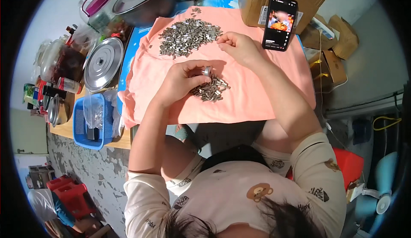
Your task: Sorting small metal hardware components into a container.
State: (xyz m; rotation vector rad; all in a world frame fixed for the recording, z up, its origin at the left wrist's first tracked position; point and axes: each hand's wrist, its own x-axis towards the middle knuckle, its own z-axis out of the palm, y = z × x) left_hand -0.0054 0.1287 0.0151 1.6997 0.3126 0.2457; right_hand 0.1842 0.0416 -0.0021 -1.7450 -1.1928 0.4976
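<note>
My left hand (182,80) is closed around a small round silver metal part (207,71), held between thumb and fingers with its end facing right. Just under and beside that hand lies a small pile of short metal cylinders (216,90). My right hand (239,48) has its thumb and fingertips pinched together at the right edge of a larger pile of similar metal cylinders (188,36). Whatever sits in that pinch, if anything, is too small to make out. Both piles rest on a pink cloth (145,75) spread over the table.
A phone (280,22) showing a video leans upright against a cardboard box (252,6) at the back right. At the left are a large lidded pot (147,6), a metal lid (103,64) and a blue basket (87,141). A fan (382,203) stands at the lower right.
</note>
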